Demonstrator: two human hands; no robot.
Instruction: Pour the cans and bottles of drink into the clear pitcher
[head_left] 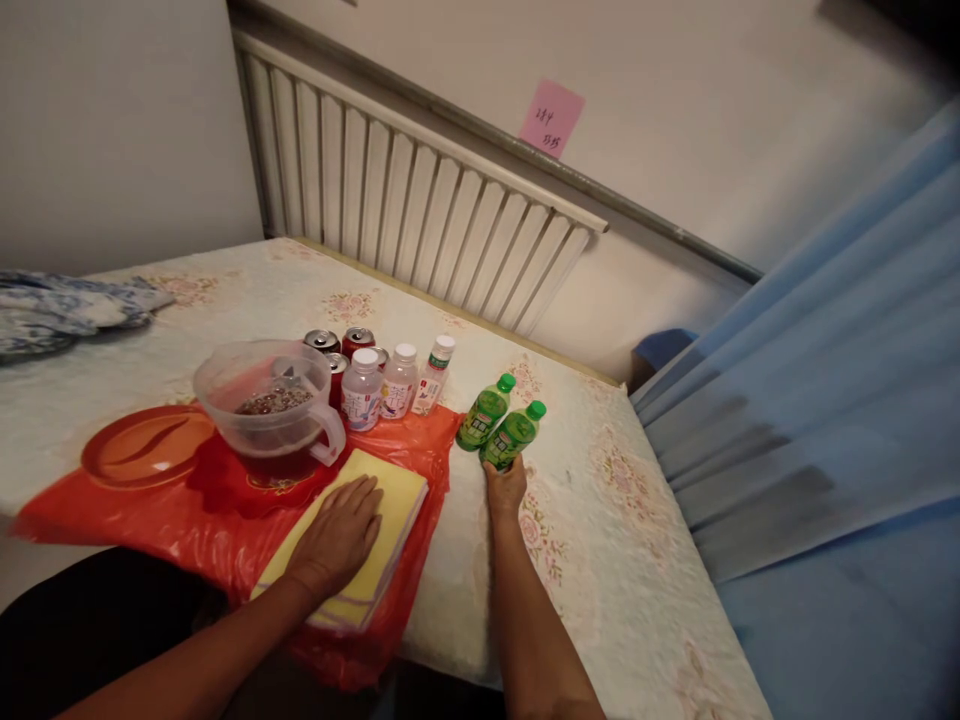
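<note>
My left hand (337,535) lies flat, fingers stretched out, on a folded yellow cloth (399,485). Lower on the right, my right hand (508,487) has its fingers round the base of a green drink bottle (516,432). That bottle stands close beside a second green-capped bottle (484,416). Left of the cloth is a clear plastic pitcher (255,405) with dark, bubbly liquid in it, set on a red dish (214,480). Behind the cloth stand white-capped bottles, among them a pale one (362,392) and a taller one (433,376).
A red plastic sheet (161,530) lies under the pitcher and cloth. On it rests a round orange lid (146,450). Several drink cans (322,341) stand behind the pitcher. A crumpled blue-and-white fabric (71,310), a radiator (420,195) and a blue curtain (810,370) border the flowered tablecloth (600,560).
</note>
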